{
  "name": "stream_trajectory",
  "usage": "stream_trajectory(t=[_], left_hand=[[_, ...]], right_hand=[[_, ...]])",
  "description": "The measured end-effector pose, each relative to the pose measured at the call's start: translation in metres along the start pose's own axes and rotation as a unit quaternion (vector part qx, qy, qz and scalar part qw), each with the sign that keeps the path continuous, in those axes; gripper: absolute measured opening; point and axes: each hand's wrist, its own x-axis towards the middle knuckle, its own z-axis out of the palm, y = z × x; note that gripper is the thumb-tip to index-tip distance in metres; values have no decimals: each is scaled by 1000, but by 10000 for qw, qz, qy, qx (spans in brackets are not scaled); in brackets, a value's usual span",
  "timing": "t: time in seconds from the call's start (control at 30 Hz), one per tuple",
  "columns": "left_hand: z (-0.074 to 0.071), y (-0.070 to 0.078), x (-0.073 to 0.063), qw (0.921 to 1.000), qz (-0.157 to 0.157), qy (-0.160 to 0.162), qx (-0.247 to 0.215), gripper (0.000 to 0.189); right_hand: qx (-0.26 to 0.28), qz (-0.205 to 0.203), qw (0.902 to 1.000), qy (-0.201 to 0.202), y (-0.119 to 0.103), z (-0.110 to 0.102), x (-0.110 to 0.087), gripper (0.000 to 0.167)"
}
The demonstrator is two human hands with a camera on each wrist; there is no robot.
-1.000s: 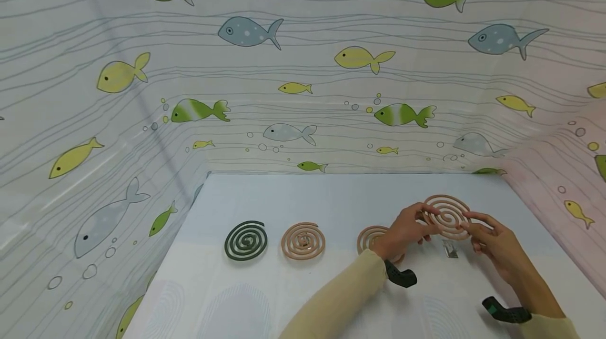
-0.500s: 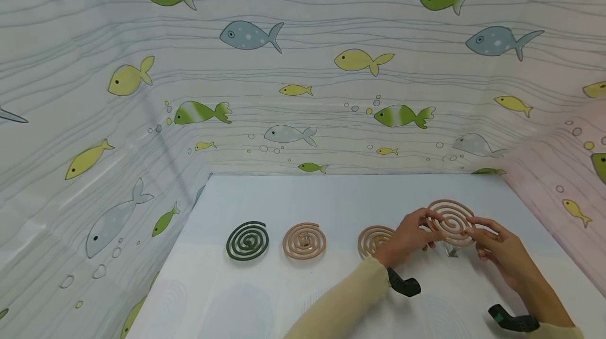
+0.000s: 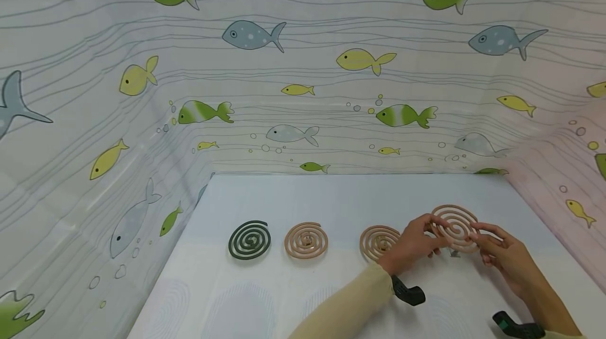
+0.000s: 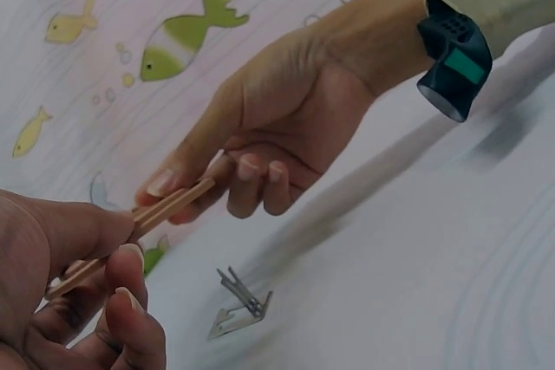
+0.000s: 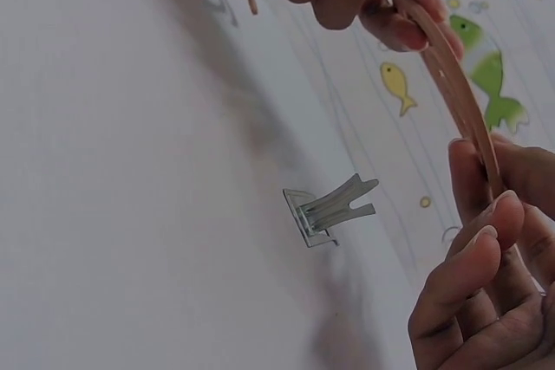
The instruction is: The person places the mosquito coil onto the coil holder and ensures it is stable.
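Note:
A brown mosquito coil (image 3: pixel 457 217) is held between both hands above the white table. My left hand (image 3: pixel 416 239) pinches its left edge with thumb and fingers; my right hand (image 3: pixel 508 260) pinches the right edge. Seen edge-on in the left wrist view, the coil (image 4: pixel 178 205) is a thin tilted strip. Below it, apart from the coil, a small metal coil stand (image 5: pixel 334 207) rests on the table with its forked prong pointing up. In the head view the coil and hands mostly hide this stand (image 3: pixel 455 253).
To the left, a dark green mosquito coil (image 3: pixel 249 240), a brown coil (image 3: pixel 306 240) and another brown coil (image 3: pixel 379 241) stand in a row on the table (image 3: pixel 331 197). My left forearm partly covers the nearest one. A fish-patterned sheet (image 3: pixel 331 112) encloses the table's back and sides.
Both hands have lowered the coil slightly, bringing it closer to the metal stand, which is now more covered in the head view. The other coils stay in place.

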Motion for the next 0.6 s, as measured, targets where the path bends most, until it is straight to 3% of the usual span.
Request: stream_trajectory(t=[0.4,0.6], left_hand=[[12,-10,-1,9989,-98,421,-190,26],[16,-13,-4,9987,-256,371,-223,26]], right_hand=[[-156,207,9997,46,8,-4,-1,24],[-202,310,9993,22,12,-7,-4,23]])
